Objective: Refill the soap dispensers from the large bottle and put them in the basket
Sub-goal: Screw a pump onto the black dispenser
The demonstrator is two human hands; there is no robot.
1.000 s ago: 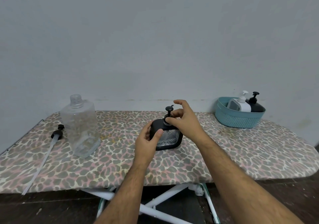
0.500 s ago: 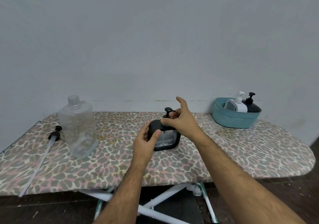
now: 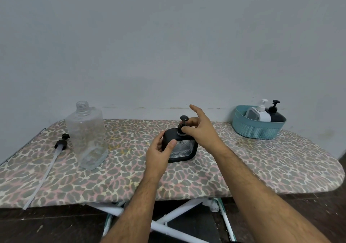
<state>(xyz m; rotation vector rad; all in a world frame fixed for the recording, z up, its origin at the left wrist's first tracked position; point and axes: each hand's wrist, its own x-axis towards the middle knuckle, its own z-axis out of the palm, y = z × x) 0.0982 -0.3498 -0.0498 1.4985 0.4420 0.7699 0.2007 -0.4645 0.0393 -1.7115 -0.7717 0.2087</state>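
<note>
A black soap dispenser (image 3: 182,149) with a clear ribbed front stands mid-board on the ironing board (image 3: 262,160). My left hand (image 3: 159,153) grips its left side, thumb on the front. My right hand (image 3: 201,130) pinches the collar of its black pump (image 3: 183,120), with the index finger raised. The large clear bottle (image 3: 87,136) stands uncapped at the left. Its black pump with a long white tube (image 3: 54,155) lies on the board beside it. A teal basket (image 3: 258,128) at the back right holds a white dispenser (image 3: 261,112) and a black dispenser (image 3: 275,112).
The board has a leopard-print cover and white crossed legs (image 3: 168,218) over a dark floor. A plain grey wall rises directly behind it. The board's rounded end (image 3: 335,171) lies at the right.
My right-hand fingers have shifted around the pump collar while my left hand keeps its hold on the dispenser body. The view has shifted slightly.
</note>
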